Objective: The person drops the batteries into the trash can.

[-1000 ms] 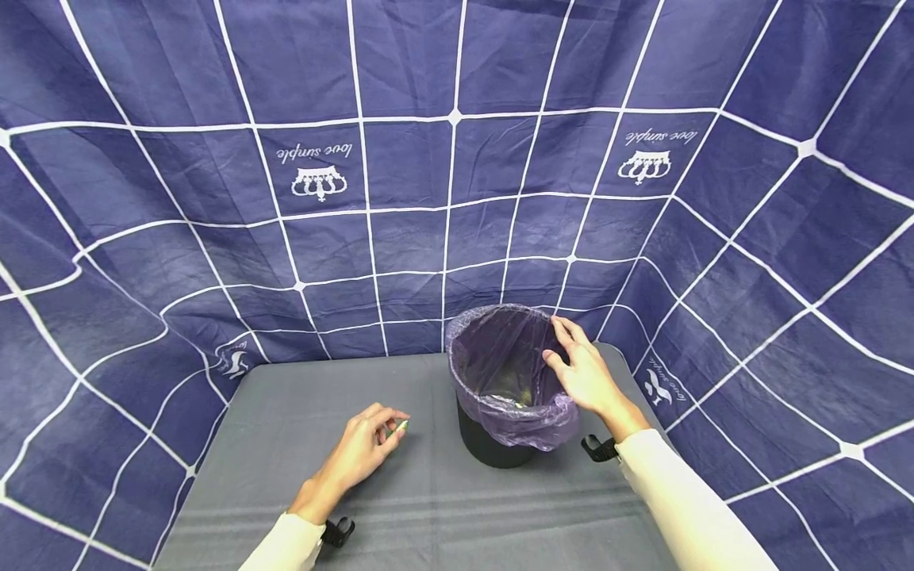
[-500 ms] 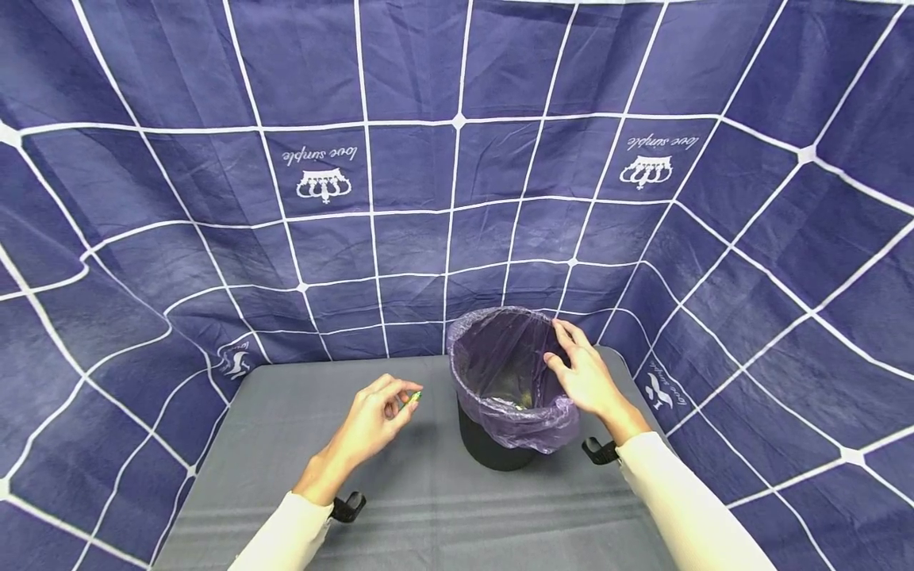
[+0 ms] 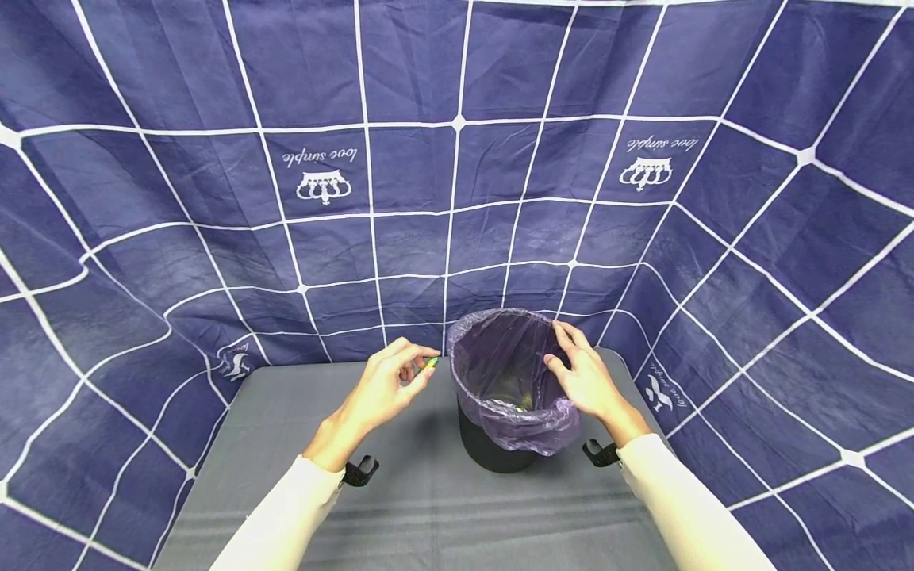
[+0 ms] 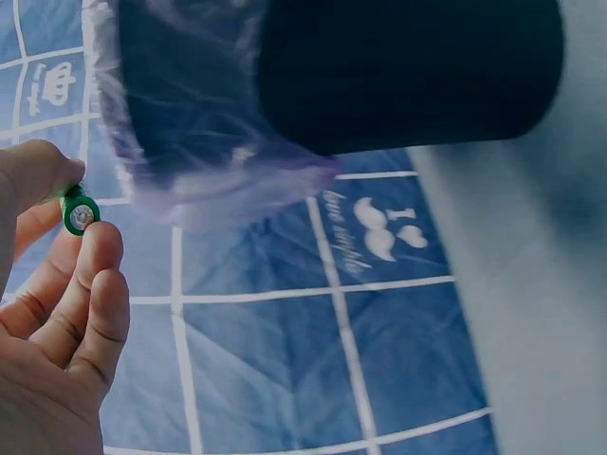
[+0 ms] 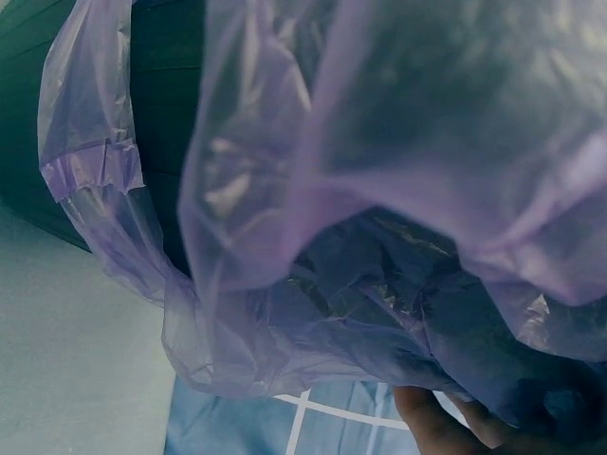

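Observation:
My left hand [image 3: 382,388] pinches a small green battery [image 3: 431,363] between thumb and fingertips, just left of the trash bin's rim. In the left wrist view the battery [image 4: 82,216] shows its round silvery end inside a green ring. The black trash bin [image 3: 493,448] stands upright on the table, lined with a purple plastic bag [image 3: 528,428] folded over its rim. My right hand [image 3: 589,381] holds the bin's right rim through the bag, thumb on the inner side. In the right wrist view the bag hides most of its fingers [image 5: 436,422].
A grey cloth-covered table [image 3: 286,444] lies under the bin. Blue curtains [image 3: 407,174] with white grid lines close off the back and sides. Something small and yellowish [image 3: 524,400] shows at the bottom of the bag.
My left hand has lifted from the table and moved forward and right toward the bin's rim, with the battery between its fingers. My right hand has stayed at the rim.

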